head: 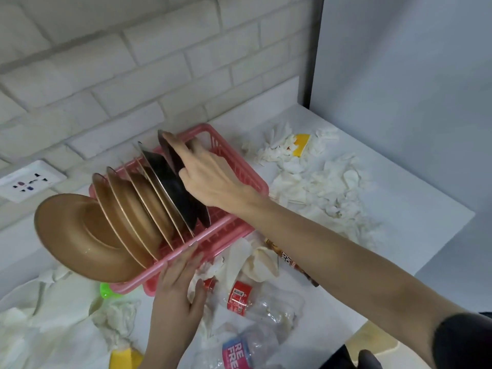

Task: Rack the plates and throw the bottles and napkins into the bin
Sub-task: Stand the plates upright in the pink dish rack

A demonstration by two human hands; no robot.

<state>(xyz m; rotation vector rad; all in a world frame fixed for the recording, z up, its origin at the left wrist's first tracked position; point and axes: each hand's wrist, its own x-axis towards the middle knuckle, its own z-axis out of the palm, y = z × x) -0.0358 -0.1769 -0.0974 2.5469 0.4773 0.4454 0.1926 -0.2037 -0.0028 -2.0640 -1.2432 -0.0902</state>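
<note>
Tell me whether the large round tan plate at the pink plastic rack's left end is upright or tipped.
Tipped: the large tan plate leans outward beyond the pink rack; neighbouring plates stand on edge.

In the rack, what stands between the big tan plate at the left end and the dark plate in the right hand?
Head view: several tan plates upright in the pink rack, then a second dark plate.
</note>
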